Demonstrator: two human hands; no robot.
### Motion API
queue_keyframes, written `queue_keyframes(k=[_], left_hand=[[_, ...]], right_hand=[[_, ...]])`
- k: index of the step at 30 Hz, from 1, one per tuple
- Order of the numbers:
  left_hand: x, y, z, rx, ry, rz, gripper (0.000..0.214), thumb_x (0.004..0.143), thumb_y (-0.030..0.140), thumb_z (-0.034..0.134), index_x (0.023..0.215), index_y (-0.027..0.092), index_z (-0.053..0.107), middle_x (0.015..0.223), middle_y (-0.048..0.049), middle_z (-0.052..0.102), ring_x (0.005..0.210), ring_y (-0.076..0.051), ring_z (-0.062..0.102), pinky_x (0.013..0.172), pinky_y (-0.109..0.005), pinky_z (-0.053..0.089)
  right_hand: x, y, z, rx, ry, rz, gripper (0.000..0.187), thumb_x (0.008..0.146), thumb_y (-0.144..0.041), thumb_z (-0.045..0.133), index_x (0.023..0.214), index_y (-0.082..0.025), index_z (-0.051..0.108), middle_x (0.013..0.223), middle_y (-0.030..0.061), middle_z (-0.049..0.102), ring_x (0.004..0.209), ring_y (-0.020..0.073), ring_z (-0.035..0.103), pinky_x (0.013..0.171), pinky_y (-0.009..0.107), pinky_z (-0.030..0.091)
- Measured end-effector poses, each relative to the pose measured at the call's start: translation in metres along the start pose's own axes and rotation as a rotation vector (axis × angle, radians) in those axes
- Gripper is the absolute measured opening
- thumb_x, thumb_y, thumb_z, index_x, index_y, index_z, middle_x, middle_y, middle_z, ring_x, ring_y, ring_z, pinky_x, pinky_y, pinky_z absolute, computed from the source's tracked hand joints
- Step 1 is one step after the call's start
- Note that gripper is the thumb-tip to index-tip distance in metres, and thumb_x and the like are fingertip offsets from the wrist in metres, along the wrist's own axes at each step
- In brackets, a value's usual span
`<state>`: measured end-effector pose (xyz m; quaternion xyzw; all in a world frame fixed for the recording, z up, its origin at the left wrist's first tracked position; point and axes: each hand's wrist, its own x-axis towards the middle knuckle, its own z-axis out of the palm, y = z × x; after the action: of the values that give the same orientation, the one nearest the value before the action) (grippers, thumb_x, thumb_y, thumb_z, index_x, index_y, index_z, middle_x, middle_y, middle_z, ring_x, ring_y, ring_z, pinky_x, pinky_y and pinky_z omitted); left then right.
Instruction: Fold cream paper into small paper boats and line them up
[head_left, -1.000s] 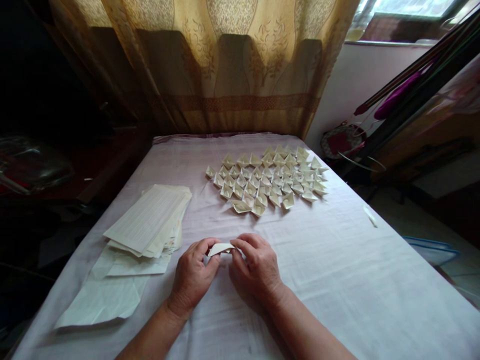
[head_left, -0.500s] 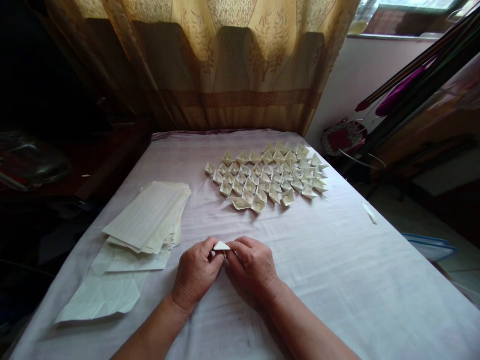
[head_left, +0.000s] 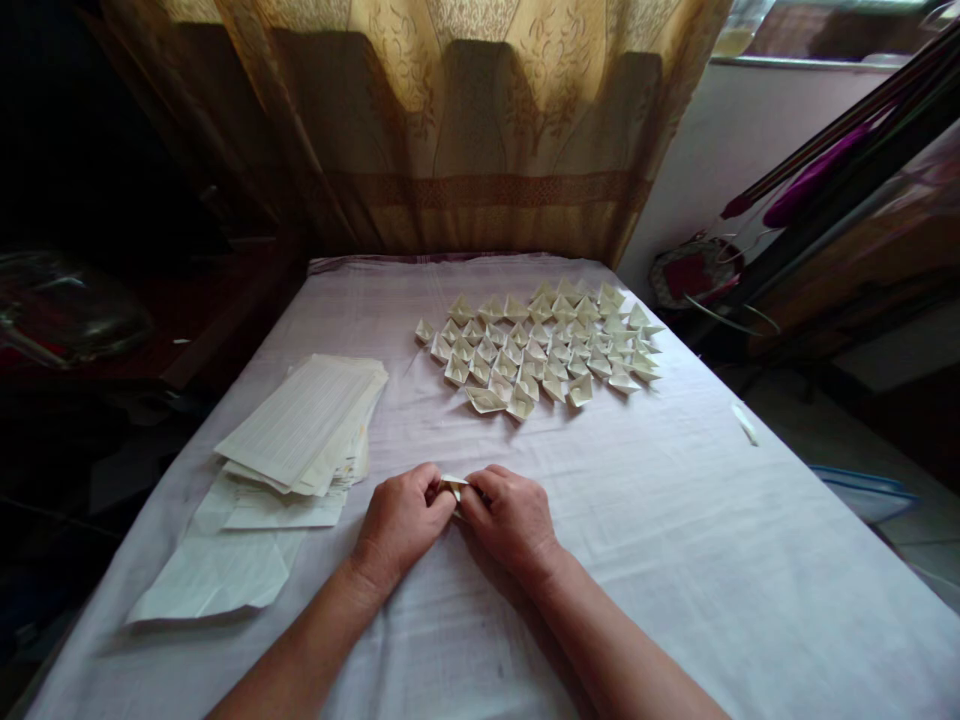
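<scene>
Between my two hands is a small piece of folded paper [head_left: 454, 482], pale and mostly covered by my fingers. My left hand [head_left: 401, 512] pinches its left side with thumb and fingers. On the other side, my right hand [head_left: 511, 515] grips it the same way, knuckles up. The paper's upper folds show as a thin, slightly parted edge. Beyond my hands, many small folded paper boats [head_left: 536, 345] stand in close rows on the cloth. To the left lies a stack of printed paper sheets [head_left: 304, 420], with a creased loose sheet [head_left: 214, 575] sticking out nearer to me.
A pale cloth [head_left: 660, 560] covers the table. A small white strip [head_left: 745, 424] lies near the right edge. A patterned curtain [head_left: 480, 130] hangs behind the far edge. Dark furniture stands on the left, and a blue-edged item [head_left: 862, 490] sits below the table at right.
The folded paper showed a flat white triangle before; now its folds are parted and less of it shows. Both hands have shifted slightly, and the whole view has moved a little.
</scene>
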<state>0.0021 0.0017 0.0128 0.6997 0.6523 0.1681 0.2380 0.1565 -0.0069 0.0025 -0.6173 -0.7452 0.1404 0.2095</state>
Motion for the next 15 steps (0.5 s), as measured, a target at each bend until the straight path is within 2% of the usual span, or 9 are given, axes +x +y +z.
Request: queue_keyframes(k=[7, 15], left_hand=[[0.0023, 0.0027, -0.0032, 0.022, -0.074, -0.028, 0.013, 0.075, 0.017, 0.053, 0.063, 0.02, 0.051, 0.057, 0.005, 0.05, 0.057, -0.012, 0.047, 0.057, -0.024, 0.026], [0.005, 0.0001, -0.0017, 0.033, -0.074, -0.006, 0.012, 0.075, 0.017, 0.052, 0.063, 0.02, 0.052, 0.057, 0.0043, 0.052, 0.056, -0.013, 0.048, 0.057, -0.024, 0.026]], right_hand=[[0.0036, -0.0024, -0.0027, 0.066, -0.061, 0.126, 0.019, 0.086, -0.023, 0.059, 0.073, -0.024, 0.071, 0.073, 0.0004, 0.073, 0.067, 0.0133, 0.064, 0.059, 0.024, 0.03], [0.0071, -0.0031, -0.0007, 0.106, -0.058, 0.2, 0.016, 0.084, -0.023, 0.059, 0.087, -0.027, 0.074, 0.08, 0.0005, 0.076, 0.073, 0.0165, 0.067, 0.062, 0.024, 0.032]])
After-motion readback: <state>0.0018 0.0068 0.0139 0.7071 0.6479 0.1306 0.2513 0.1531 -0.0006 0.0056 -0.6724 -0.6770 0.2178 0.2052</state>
